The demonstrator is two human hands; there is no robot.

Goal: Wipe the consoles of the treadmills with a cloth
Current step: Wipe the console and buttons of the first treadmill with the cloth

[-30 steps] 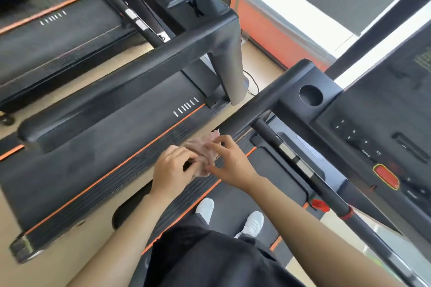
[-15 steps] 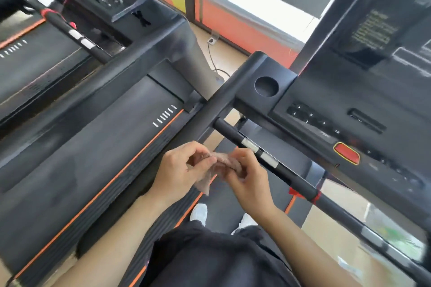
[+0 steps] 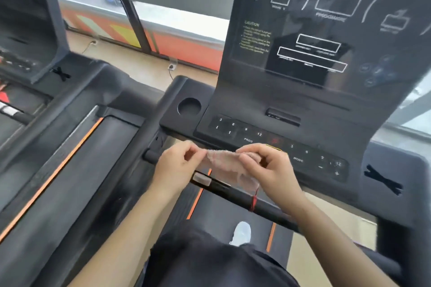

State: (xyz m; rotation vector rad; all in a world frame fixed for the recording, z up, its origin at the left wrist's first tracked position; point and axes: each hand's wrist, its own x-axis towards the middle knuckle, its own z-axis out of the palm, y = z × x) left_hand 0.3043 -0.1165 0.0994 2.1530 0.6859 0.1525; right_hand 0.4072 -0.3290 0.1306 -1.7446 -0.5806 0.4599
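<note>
Now spread wider apart than half a second ago and lifted in front of the keypad (image 3: pixel 256 137) rather than low over the belt (image 3: pixel 217 214): left hand (image 3: pixel 177 165) and right hand (image 3: pixel 268 168), with the pink cloth (image 3: pixel 224 163) drawn out into a band between them instead of bunched up. On the left, one end of the cloth pinched between thumb and curled fingers; on the right, the other end gripped by thumb and bent fingers, a loose corner hanging below the palm. Not touching the console (image 3: pixel 303 105) as far as can be told; held in the air just above the crossbar (image 3: pixel 272 212). Directly beyond the hands, numbered keys with PROG and MODE labels, and a red button (image 3: pixel 275 141) just past the right fingertips. Further beyond and above, upright display panel (image 3: pixel 303 30), dark, with white outlines and yellow caution text. Beyond the left hand, round cup holder (image 3: pixel 189 106). Under the left hand, silver sensor plate (image 3: pixel 202 179) on the crossbar; under the right wrist, red cord (image 3: pixel 254 200) tied round the same bar. Below both forearms, orange-lined belt and one white shoe (image 3: pixel 241 233). Out to the left of the left arm, neighbouring treadmill (image 3: pixel 98 170) with an orange edge stripe (image 3: pixel 52 178). To the right of the right hand, black taped cross (image 3: pixel 382 180) on the console's side wing.
</note>
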